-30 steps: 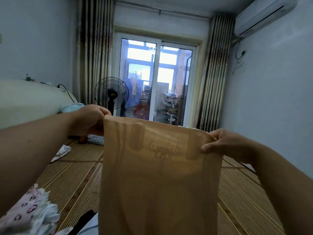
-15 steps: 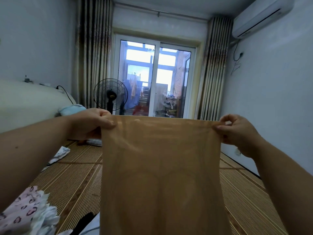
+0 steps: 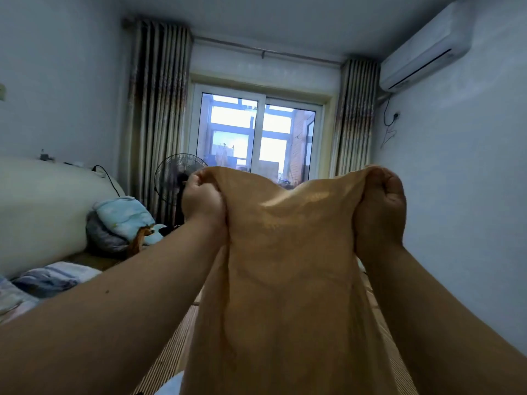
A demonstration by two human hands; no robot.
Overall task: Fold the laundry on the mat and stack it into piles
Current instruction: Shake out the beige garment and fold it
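Tan sheer cloth (image 3: 288, 266) hangs raised off the mat (image 3: 171, 357), top corners bunched in the curled fingers of left hand (image 3: 204, 202) and right hand (image 3: 380, 206), likely to shake it straight for folding.

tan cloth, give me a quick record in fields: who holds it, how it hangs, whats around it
item: tan cloth
left hand: grips the top edge, left end
right hand: grips the top edge, right end
shape: held up, top edge sagging between the hands, rest hanging down
below: striped mat
behind: standing fan
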